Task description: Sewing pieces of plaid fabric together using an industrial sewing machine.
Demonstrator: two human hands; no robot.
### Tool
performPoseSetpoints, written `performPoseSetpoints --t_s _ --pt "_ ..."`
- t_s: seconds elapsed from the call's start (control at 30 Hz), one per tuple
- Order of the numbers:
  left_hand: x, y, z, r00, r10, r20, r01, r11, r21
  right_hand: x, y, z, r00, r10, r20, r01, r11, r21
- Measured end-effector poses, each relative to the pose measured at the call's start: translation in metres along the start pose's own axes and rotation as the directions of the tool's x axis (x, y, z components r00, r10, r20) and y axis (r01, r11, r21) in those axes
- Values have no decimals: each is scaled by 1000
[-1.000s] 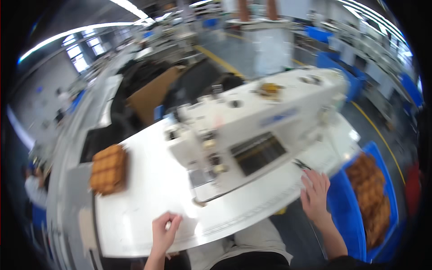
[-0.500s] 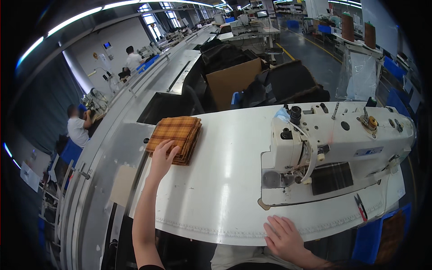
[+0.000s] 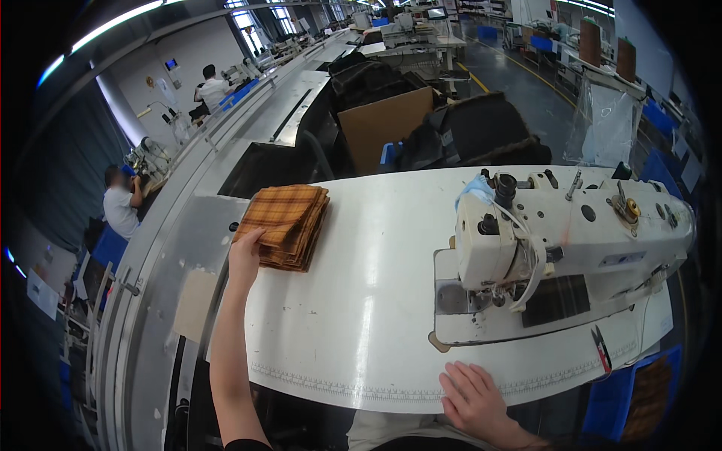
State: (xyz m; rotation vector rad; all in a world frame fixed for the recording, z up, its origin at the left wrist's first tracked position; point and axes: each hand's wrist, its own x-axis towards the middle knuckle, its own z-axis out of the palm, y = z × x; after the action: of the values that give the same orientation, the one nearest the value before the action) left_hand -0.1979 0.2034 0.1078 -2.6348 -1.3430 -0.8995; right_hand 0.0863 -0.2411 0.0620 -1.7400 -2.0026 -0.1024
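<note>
squarish stack of orange-brown plaid cloth (image 3: pixel 289 254): set at the left end of the long glossy white tabletop (image 3: pixel 361 293), near the far left edge; several layers visible along the near and right sides, slightly uneven.
left hand (image 3: pixel 244 254): stretched out to the near left corner of the stack; narrow grip, apparently pinching the near edge of the uppermost plaid piece (image 3: pixel 284 209); number of layers caught impossible to tell, fingertips partly hidden.
uppermost plaid piece: near edge raised and bowed a little above the layers below, the rest lying on the stack.
right hand (image 3: pixel 472 395): palm down at the near edge of the tabletop, fingers extended, nothing held.
white industrial sewing machine (image 3: pixel 568 233): at the right end of the tabletop, well apart from the stack, with bare white surface between.
small thread snips with dark blades and red handles (image 3: pixel 603 352): lying on the tabletop to the right of the right hand, untouched.
blue plastic bin (image 3: pixel 604 406): beside the near right edge, with similar plaid cloth inside.
step at the stack: judging by the pinch, separating the top piece from the layers below.
next move: probably calls for a firm hold on one layer only, then a lift clear without dragging the others askew.
</note>
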Motion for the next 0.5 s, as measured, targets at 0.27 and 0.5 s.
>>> performPoseSetpoints --t_s 0.27,0.5 --pt "-130 89 -48 959 266 92 -276 823 497 -4 4 2 999 25 27 -25 1000 -1" --pt "-215 117 -60 917 204 342 -331 869 368 2 5 3 996 3 93 -2 1000 -6"
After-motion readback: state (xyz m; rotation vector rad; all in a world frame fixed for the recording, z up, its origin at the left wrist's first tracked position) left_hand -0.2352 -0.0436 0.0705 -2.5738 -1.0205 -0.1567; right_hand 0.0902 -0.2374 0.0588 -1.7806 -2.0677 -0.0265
